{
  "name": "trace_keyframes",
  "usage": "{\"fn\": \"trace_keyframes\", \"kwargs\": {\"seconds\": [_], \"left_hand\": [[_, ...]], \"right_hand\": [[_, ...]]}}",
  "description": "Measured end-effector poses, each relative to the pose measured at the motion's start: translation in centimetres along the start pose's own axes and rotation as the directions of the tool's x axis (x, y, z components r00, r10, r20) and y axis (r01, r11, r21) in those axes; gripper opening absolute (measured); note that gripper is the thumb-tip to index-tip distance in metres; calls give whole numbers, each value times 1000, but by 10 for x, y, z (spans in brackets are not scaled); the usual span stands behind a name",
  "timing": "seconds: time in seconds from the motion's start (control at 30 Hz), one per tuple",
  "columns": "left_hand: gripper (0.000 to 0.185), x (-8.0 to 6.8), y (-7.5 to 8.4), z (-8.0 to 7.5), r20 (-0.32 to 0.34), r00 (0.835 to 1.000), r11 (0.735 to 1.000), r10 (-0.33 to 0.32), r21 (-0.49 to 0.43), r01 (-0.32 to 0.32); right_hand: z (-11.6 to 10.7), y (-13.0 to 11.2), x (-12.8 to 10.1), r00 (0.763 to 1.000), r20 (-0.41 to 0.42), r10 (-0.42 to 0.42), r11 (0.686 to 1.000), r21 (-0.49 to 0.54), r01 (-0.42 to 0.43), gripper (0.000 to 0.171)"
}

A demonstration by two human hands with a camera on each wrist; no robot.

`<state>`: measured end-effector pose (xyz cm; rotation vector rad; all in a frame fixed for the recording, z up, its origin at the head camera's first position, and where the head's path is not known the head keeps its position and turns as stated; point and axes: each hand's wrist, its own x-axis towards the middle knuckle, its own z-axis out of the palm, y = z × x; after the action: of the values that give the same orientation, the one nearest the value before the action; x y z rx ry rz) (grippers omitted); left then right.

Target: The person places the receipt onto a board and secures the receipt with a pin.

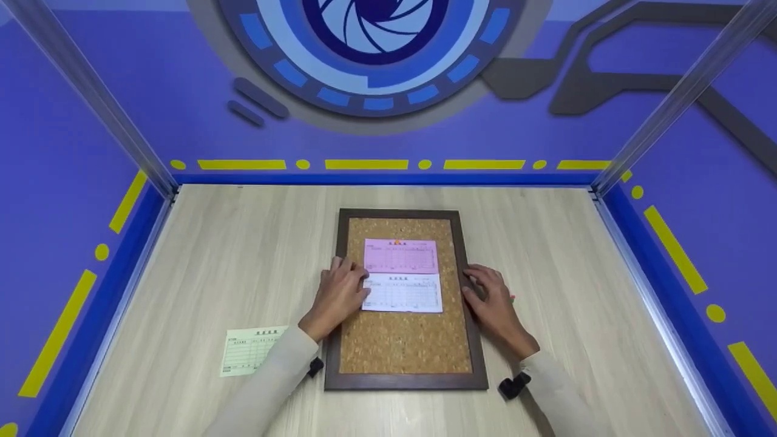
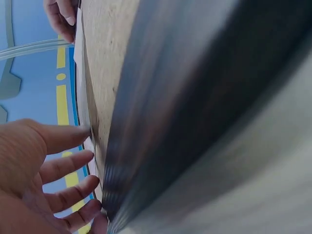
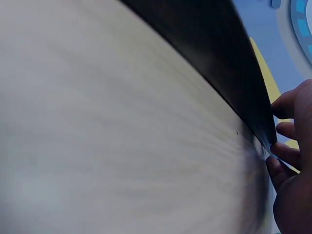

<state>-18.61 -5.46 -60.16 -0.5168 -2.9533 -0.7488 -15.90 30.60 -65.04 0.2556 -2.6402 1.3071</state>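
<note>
On the corkboard (image 1: 403,346), a left hand (image 1: 340,294), fingers spread, touches the white slip (image 1: 403,294), probably best kept flat, while a loosely bent right hand (image 1: 495,306) touches the frame (image 1: 407,382).

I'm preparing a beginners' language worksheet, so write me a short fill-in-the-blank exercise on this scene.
1. An orange pin sits on the ____ slip.
2. The corkboard's lower slip is ____.
3. The ____ hand is at the corkboard's right side.
4. The green slip lies to the corkboard's ____.

Missing words: pink; white; right; left.
</note>
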Motion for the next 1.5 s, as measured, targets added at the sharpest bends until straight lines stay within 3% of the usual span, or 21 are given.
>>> {"fn": "trace_keyframes", "kwargs": {"seconds": [0.13, 0.5, 0.97, 1.5], "left_hand": [[32, -2, -3, 0, 16, 1000, 1000, 12, 21, -13], [40, -7, -11, 0, 34, 999, 998, 25, -57, -23], [41, -14, -22, 11, -11, 998, 989, 62, -134, -63], [39, -19, -23, 15, -48, 997, 987, 67, -142, -73]], "right_hand": [[-3, -2, 1, 1000, -9, -23, 1000, -3, 23, 37], [-13, -1, 4, 993, -79, -88, 996, 13, 89, 35], [-28, 9, -4, 984, -132, -121, 993, -13, 120, 35], [-41, 15, -18, 989, -142, -45, 999, 1, 46, 34]]}}
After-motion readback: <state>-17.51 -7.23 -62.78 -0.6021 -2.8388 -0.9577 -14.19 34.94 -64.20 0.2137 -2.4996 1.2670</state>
